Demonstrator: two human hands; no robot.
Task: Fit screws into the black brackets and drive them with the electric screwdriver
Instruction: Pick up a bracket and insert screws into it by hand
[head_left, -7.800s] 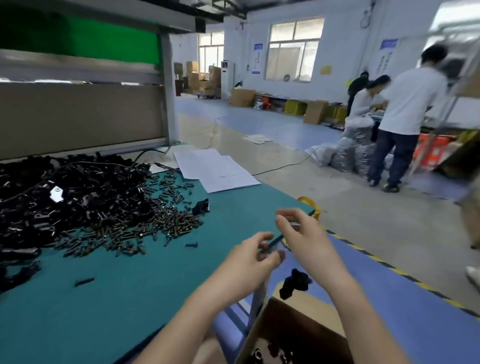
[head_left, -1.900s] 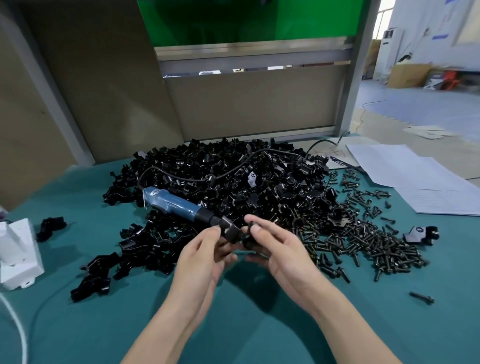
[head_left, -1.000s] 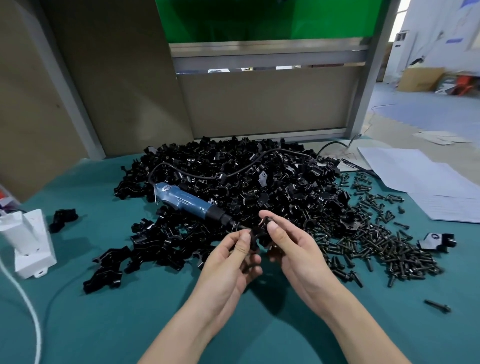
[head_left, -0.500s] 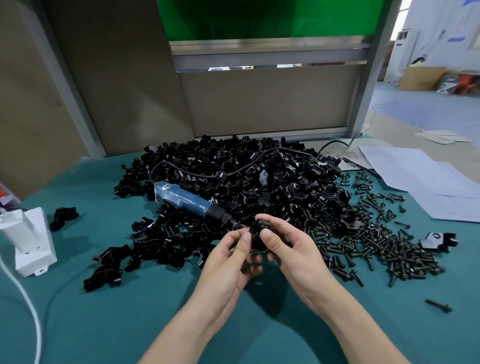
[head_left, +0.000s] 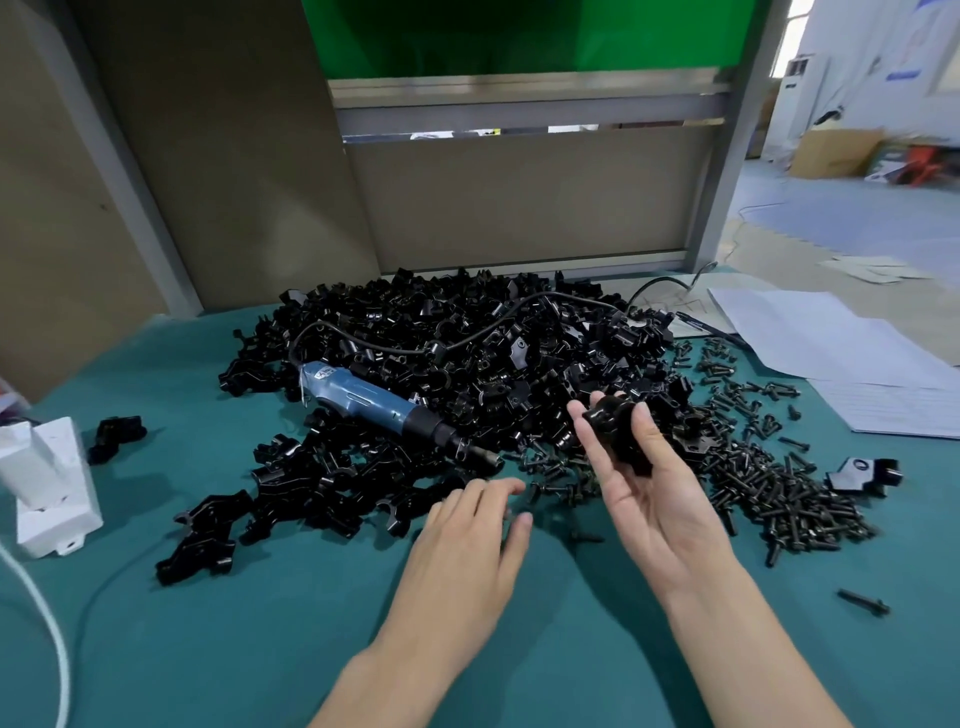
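Right hand (head_left: 654, 499) palm-up, thumb and forefinger curled round a glossy black bracket (head_left: 618, 436).
Left hand (head_left: 467, 540) flat over the matte teal mat (head_left: 234, 639), fingers loosely apart; dark screws (head_left: 561, 483) just beyond its fingertips, blue screwdriver (head_left: 363, 400) farther.

- L hand (head_left: 467, 540): palm down, fingers straight, slightly spread, reaching fwd.
- R hand (head_left: 654, 499): palm up, held higher than L; thumb + fingers pinch black bracket (head_left: 618, 434).
- Both forearms bare, angled inward.
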